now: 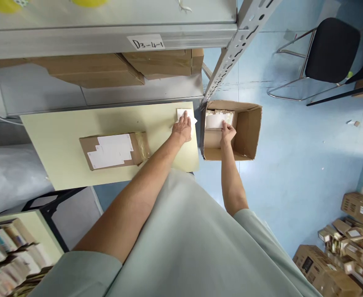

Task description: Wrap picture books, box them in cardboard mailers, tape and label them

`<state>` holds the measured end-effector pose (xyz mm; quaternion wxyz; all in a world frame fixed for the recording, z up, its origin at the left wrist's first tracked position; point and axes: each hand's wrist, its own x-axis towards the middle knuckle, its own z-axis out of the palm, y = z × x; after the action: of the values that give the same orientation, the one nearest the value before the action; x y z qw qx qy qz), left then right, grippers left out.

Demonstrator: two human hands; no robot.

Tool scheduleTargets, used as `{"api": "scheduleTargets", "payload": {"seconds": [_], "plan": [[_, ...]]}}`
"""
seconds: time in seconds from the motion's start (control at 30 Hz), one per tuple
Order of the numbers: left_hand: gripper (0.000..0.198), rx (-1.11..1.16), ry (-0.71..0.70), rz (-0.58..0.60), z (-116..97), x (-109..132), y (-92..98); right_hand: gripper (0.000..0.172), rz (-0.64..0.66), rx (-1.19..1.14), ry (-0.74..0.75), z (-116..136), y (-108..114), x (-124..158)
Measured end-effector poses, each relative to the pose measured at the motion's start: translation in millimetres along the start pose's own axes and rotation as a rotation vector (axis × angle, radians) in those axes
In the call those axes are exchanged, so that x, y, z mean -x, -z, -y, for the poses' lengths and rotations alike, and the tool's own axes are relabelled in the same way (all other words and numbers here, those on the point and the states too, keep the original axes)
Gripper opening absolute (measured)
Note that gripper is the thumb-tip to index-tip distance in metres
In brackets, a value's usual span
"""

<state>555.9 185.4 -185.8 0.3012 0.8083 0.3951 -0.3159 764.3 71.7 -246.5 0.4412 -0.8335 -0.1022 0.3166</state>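
My left hand [183, 127] lies flat, fingers stretched out, on a small white packet [185, 114] at the far right end of a pale yellow table [60, 136]. My right hand [228, 133] reaches into an open cardboard box [247, 132] on the floor and its fingers close on a white packet [214, 121] among several small packs inside. A brown parcel [138, 149] with white labels lies in the middle of the table, apart from both hands.
A grey metal shelf [107, 39] labelled D3-4-1 with brown cartons [91, 70] stands behind the table. A black chair [329, 51] is at the far right. Several cartons and small boxes [338, 255] are piled on the blue floor at the lower right. Stacked items [5, 247] sit at the lower left.
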Motion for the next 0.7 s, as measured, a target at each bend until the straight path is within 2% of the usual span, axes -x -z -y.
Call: {"api": "scheduleTargets", "payload": {"seconds": [0.1, 0.2, 0.27, 0.37, 0.5, 0.63, 0.7], "plan": [[0.109, 0.026, -0.036, -0.035, 5, 10, 3.7, 0.039, -0.089, -0.132, -0.051, 16, 10, 27], [0.095, 0.132, -0.079, -0.128, 12, 37, 1.9, 0.045, -0.016, -0.285, 0.032, 37, 19, 62], [0.085, 0.282, -0.098, -0.236, 19, 66, -3.6, 0.049, 0.076, -0.374, 0.051, 52, 26, 91], [0.069, 0.642, -0.086, -0.361, 33, 117, -14.1, 0.053, 0.231, -0.519, -0.022, 76, 33, 138], [0.058, 1.057, -0.070, -0.490, 52, 186, -18.6, 0.041, 0.398, -0.681, -0.176, 105, 34, 191], [0.065, 1.251, -0.054, -0.568, 64, 241, -9.6, 0.035, 0.495, -0.720, -0.241, 123, 24, 227], [0.058, 1.313, -0.071, -0.561, 69, 263, -4.7, 0.033, 0.523, -0.721, -0.236, 129, 17, 241]]}}
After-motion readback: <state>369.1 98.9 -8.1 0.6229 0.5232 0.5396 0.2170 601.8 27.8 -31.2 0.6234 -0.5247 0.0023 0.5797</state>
